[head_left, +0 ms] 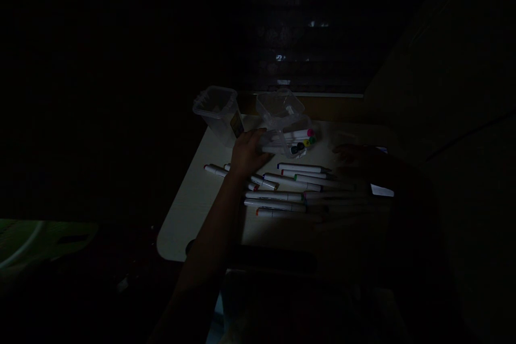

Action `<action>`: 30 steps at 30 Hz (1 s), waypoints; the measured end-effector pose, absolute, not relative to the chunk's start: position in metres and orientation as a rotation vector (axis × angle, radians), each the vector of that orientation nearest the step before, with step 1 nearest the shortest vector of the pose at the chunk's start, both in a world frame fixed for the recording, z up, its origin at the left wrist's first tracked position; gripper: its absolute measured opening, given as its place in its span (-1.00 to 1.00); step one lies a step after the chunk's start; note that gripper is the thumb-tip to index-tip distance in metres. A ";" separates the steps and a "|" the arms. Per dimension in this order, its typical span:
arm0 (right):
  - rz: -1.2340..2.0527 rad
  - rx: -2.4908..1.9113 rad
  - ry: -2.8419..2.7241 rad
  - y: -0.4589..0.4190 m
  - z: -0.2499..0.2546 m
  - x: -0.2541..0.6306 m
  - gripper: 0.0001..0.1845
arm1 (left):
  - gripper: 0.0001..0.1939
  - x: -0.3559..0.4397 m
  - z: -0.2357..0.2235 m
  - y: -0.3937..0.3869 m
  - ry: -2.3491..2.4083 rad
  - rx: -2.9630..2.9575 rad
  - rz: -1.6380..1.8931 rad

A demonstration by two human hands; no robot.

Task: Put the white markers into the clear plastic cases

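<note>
The scene is very dark. My left hand (249, 155) reaches over a pale table (189, 209) and grips the near side of a clear plastic box (287, 142) lying on its side, with a few markers with coloured caps inside it. Several white markers (282, 193) lie loose on the table just in front of that hand. My right hand (355, 155) hovers in shadow to the right of the box, above the table; its fingers are too dark to read.
Two more clear plastic containers stand behind: one upright (215, 113) at the left, another (279, 105) tilted behind the held box. A small white card (381, 190) lies at the right. The surroundings are black.
</note>
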State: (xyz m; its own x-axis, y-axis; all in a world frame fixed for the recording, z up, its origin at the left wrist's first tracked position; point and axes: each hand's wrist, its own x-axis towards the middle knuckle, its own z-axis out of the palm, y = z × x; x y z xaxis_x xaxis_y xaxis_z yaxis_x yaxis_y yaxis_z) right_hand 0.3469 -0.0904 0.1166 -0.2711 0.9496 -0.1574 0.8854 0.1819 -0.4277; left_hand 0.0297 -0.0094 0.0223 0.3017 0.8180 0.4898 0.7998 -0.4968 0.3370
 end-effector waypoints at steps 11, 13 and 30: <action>0.861 -1.978 -2.500 -0.071 0.101 0.327 -0.68 | -0.28 0.030 0.023 -0.009 1.565 2.501 0.940; 0.806 -1.915 -2.510 -0.073 0.100 0.321 -0.73 | -0.27 0.029 0.023 -0.009 1.552 2.507 0.948; 0.519 -1.755 -2.739 -0.078 0.082 0.268 -0.72 | -0.28 0.030 0.022 -0.010 1.567 2.488 0.966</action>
State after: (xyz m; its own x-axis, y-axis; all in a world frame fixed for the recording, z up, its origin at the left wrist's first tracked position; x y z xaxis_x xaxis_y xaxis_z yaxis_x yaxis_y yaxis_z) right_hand 0.2676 -0.0779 0.0823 -0.4241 0.8568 -0.2934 0.9047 0.3863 -0.1795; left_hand 0.0304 -0.0095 0.0224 0.2928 0.8282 0.4778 0.7990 -0.4864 0.3536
